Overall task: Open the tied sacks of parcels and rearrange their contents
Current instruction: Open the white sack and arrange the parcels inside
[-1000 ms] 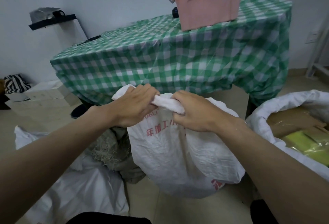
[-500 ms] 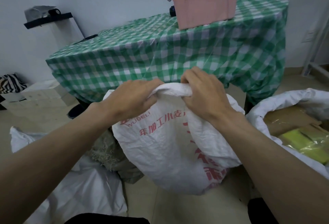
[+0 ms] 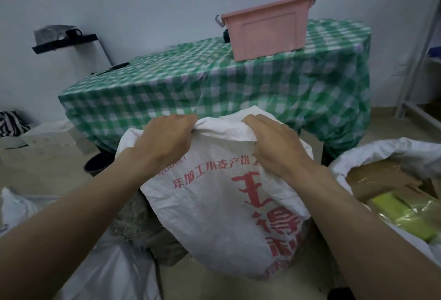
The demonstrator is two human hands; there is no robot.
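A white woven sack [image 3: 214, 209] with red printed characters stands on the floor in the middle of the head view. My left hand [image 3: 167, 139] grips the bunched top edge of the sack on its left side. My right hand [image 3: 274, 142] grips the same edge on the right, fingers curled over the fabric. The stretch of edge between the two hands is pulled taut. What the sack holds is hidden. At the right, a second white sack [image 3: 381, 156] lies open, showing brown cardboard parcels [image 3: 377, 178] and yellow-green packets [image 3: 405, 213].
A table under a green checked cloth [image 3: 214, 89] stands behind the sack, with a pink plastic bin [image 3: 267, 30] on top. A flattened white sack [image 3: 78, 264] and a frayed burlap piece [image 3: 133, 221] lie at the lower left. A dark bowl [image 3: 97, 166] sits under the table.
My hands have moved apart along the sack's top edge and spread it wider. More of the red print now shows. The camera view has tilted upward.
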